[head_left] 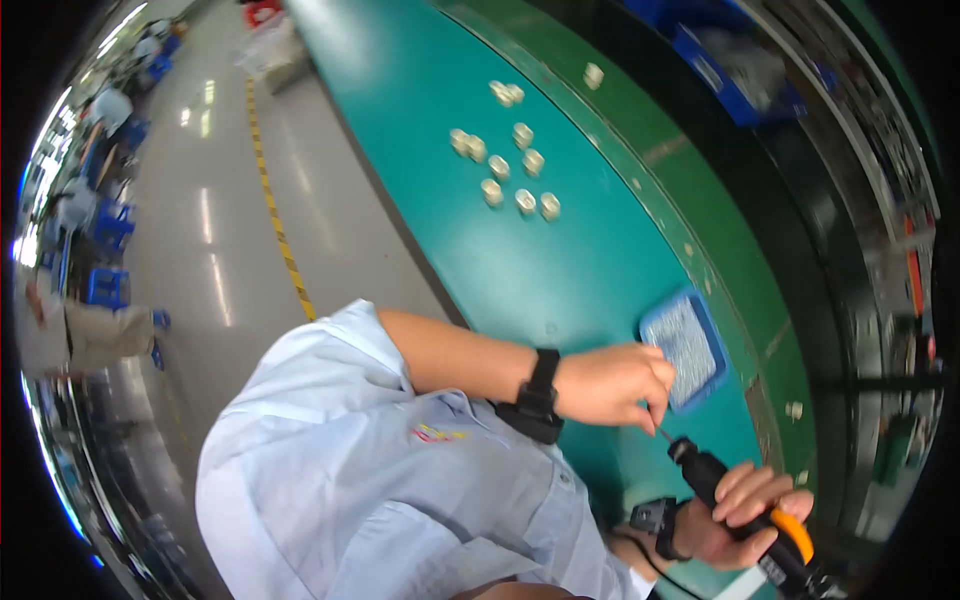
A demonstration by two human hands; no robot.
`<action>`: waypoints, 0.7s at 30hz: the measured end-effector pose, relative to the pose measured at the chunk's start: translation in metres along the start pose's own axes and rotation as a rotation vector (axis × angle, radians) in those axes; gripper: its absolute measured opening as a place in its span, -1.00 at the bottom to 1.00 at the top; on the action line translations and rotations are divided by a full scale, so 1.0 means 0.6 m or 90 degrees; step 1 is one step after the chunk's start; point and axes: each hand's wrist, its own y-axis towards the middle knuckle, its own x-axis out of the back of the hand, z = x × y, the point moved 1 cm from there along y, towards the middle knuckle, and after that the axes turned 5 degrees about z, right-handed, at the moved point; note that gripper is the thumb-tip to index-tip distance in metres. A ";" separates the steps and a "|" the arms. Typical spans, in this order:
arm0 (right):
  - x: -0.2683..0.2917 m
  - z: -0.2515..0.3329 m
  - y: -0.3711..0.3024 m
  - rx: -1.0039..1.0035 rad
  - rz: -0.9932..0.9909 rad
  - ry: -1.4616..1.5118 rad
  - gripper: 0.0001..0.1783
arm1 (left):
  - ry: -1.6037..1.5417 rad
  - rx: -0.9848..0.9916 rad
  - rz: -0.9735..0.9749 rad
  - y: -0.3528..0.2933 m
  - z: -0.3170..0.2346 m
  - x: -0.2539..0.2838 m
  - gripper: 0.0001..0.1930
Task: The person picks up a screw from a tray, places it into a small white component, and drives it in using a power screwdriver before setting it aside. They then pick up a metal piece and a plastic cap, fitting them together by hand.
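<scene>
My left hand (615, 386), with a black band on its wrist, is closed in a pinch. Its fingertips are at the bit of a black and orange electric screwdriver (705, 472); anything between them is too small to make out. My right hand (745, 512) is wrapped around the screwdriver's body, which tilts up and left toward the left fingers. Just beyond the left hand lies a blue tray (718, 345) full of small silvery metal pieces, partly covered by that hand. Farther up the teal table (470, 265) stand several small pale round parts (525, 201), some touching each other.
Beyond the table runs a green strip (690, 180) with a few more pale parts (593, 76) on it. A blue bin (715, 75) sits at the far right. On the left are a grey floor with striped tape (268, 190), blue stools (107, 287) and a person (95, 335).
</scene>
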 end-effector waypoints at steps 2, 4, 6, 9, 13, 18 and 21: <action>-0.001 -0.018 0.008 -0.009 0.049 0.034 -0.63 | 0.034 -0.044 0.015 -0.001 0.016 0.011 -0.81; -0.001 -0.025 0.019 -0.021 0.072 0.007 -0.62 | 0.024 -0.027 0.042 0.008 0.023 0.037 -0.62; 0.012 -0.019 0.013 -0.049 0.070 -0.040 -0.61 | 0.092 0.046 0.059 0.003 0.020 0.054 -0.44; 0.026 -0.019 0.009 -0.066 0.055 -0.015 -0.56 | 0.137 0.050 0.104 0.009 0.051 0.056 -0.41; 0.035 -0.032 -0.002 -0.066 0.067 -0.014 -0.55 | 0.109 0.092 0.141 -0.004 0.095 0.028 -0.54; 0.045 -0.043 -0.008 -0.057 0.061 -0.044 -0.56 | 0.114 0.161 0.155 -0.011 0.106 0.003 -0.65; 0.047 -0.054 -0.010 -0.059 0.059 -0.040 -0.56 | 0.106 0.185 0.149 -0.013 0.107 -0.003 -0.70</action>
